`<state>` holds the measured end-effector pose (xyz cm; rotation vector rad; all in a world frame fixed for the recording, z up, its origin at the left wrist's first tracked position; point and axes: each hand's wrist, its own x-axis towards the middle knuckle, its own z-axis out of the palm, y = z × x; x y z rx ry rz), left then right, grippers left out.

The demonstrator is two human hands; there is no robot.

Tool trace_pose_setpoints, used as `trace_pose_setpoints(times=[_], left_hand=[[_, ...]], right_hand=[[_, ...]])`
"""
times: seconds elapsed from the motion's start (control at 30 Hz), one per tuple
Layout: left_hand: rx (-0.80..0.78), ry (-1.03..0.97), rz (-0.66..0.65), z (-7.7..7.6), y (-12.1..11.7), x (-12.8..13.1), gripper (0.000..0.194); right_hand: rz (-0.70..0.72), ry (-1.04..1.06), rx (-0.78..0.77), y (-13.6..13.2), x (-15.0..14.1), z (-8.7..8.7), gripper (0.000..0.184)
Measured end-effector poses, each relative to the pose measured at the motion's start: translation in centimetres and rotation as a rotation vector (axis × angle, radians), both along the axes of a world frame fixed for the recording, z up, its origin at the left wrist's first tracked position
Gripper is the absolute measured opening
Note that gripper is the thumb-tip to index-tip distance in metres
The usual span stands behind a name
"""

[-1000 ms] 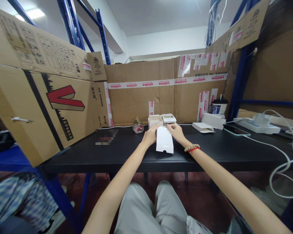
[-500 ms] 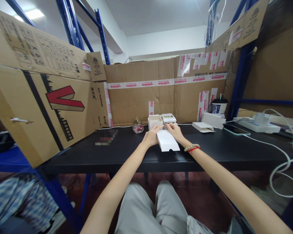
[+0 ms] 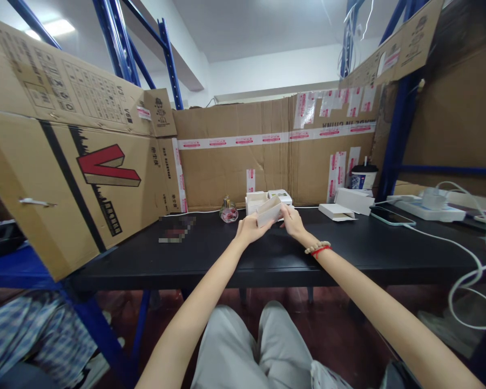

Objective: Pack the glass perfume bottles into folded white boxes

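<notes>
Between my two hands is a small white cardboard box (image 3: 269, 211), tilted above the black table (image 3: 210, 254). My left hand (image 3: 251, 229) is closed on its left side. On its right side, the fingers of my right hand (image 3: 292, 220) pinch the edge; a beaded bracelet and a red cord circle that wrist. Just behind the held box stand an open white box (image 3: 256, 199) and another white box (image 3: 281, 195) with a printed top, both partly hidden. A glass bottle (image 3: 229, 210) with pink contents and a gold-coloured neck stands left of my left hand.
Farther right lie an open white box (image 3: 338, 211), a phone (image 3: 392, 215) on a cable, and a white power strip (image 3: 427, 209). A lidded cup (image 3: 363, 176) stands behind them. Cardboard panels (image 3: 230, 121) wall the back and left. A blurred patch (image 3: 177, 229) lies left.
The white box in my hands has turned: its long flat face pointed toward me before, and now it is lifted and tilted with its inside showing. My hands stay close to the same place.
</notes>
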<state>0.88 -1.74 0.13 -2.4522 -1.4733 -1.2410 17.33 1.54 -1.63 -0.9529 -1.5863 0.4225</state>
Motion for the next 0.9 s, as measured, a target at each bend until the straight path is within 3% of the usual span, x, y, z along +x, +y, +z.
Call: trace_pose_setpoints(times=[0.2,0.43,0.7,0.9], left_hand=[[-0.045,0.034,0.091,0.0,-0.1,0.1,0.034],[-0.030,0.203,0.081,-0.5,0.5,-0.1,0.034],[0.001,0.253,-0.046,0.0,-0.1,0.4,0.033],[0.025,0.191,-0.085,0.0,-0.2,0.3,0.032]], right_hand=[[0.075,-0.136,0.185,-0.5,0.1,0.2,0.041],[0.147,-0.228,0.249,-1.8,-0.9,0.6,0.072],[0.115,-0.181,0.296,-1.6,-1.3,0.2,0.110],[0.110,-0.163,0.275,-1.7,-1.1,0.3,0.101]])
